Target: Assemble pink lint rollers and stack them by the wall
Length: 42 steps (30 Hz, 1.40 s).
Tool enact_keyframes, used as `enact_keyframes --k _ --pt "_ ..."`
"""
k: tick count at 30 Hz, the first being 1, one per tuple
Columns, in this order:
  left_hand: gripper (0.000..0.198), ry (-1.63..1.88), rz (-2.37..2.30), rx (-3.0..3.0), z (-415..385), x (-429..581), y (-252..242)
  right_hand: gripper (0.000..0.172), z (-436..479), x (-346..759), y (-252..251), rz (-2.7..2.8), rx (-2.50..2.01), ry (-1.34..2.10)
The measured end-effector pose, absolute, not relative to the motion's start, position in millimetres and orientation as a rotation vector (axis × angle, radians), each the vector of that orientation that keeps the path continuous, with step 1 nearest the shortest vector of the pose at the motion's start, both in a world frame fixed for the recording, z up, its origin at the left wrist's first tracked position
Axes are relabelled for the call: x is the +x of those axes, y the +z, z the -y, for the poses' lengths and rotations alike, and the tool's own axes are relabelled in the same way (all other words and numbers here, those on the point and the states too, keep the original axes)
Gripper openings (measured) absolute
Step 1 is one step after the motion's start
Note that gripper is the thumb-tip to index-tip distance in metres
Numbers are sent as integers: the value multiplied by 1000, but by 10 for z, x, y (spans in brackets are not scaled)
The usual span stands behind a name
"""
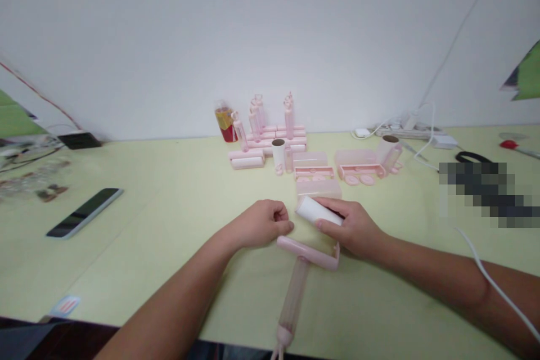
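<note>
A white paper roll [316, 211] lies in the grasp of my right hand [358, 230], tilted above the table, its thumb along the near side. My left hand [265, 224] rests on the table to the left, fingers curled and closed, with nothing visible in them. Just below both hands is a pink roller frame [307, 253] joined to a translucent pink handle [294, 295] that points toward the table's front edge. The frame's right end is close to my right hand; whether they touch I cannot tell. A translucent pink cover [318, 188] lies behind the roll.
Toward the wall stand several pink-handled rollers [289, 118], white rolls [278, 152] and an open pink case [360, 170]. A red-and-yellow package [226, 122] is beside them. A phone [84, 214] lies left; a power strip [405, 132] and white cable [485, 270] are right.
</note>
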<state>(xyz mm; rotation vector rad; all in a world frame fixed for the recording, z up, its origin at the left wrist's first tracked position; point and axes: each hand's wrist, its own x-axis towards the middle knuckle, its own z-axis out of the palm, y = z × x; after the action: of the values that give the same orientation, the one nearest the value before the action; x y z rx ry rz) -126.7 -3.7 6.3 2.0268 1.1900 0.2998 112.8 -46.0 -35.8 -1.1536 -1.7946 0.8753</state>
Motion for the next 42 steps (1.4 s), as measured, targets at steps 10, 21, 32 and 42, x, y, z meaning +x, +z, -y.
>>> enact_keyframes --k 10,21,32,42 --pt "37 636 -989 1976 68 -1228 172 51 383 1208 -392 2001 -1078 677" --pt "39 477 -956 1949 48 -1281 182 42 386 1228 -425 2051 -850 471" --pt "25 609 -894 2058 135 -1223 167 43 374 1264 -454 2088 -796 433" --pt "29 704 -925 1858 75 -1207 73 41 397 1224 -422 1983 -888 504"
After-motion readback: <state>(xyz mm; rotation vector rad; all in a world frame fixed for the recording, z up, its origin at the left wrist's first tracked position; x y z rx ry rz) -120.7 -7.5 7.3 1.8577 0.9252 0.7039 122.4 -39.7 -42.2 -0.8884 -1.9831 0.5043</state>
